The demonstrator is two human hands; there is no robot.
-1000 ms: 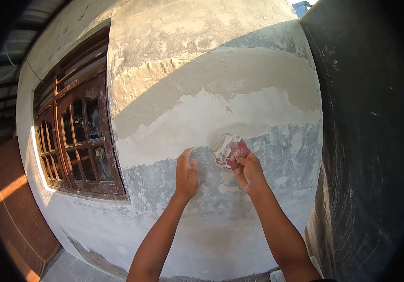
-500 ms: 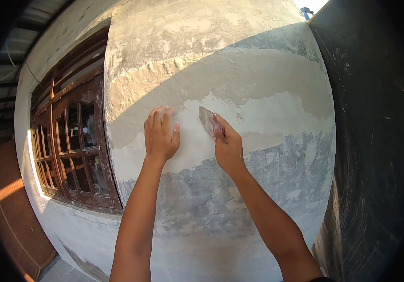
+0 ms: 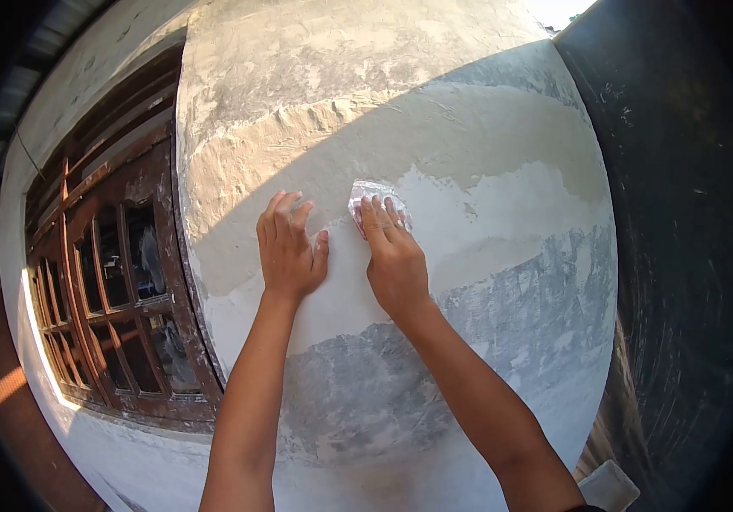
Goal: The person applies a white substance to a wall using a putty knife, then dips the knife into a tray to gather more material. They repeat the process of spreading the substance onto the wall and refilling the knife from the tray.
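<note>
My right hand (image 3: 397,264) grips a putty scraper (image 3: 371,188), a small flat plate with a whitish, pink-tinged face. Its fingers lie over the plate, holding it against the wall (image 3: 511,205) at the border between a beige coat and a white patch. To the left, my left hand (image 3: 290,256) is open with fingers spread and slightly bent, close against the wall. White smears mark its fingertips and thumb tip. Nothing is held in it.
A brown wooden window (image 3: 119,264) with several panes is set in the wall at left. A dark panel (image 3: 682,213) stands along the right side. Sunlight crosses the upper wall, and a pale block-like object (image 3: 609,488) shows at bottom right.
My right hand has turned and moved a little left, bringing the scraper from edge-on to flat against the wall. My left hand is nearly still. The view has shifted slightly.
</note>
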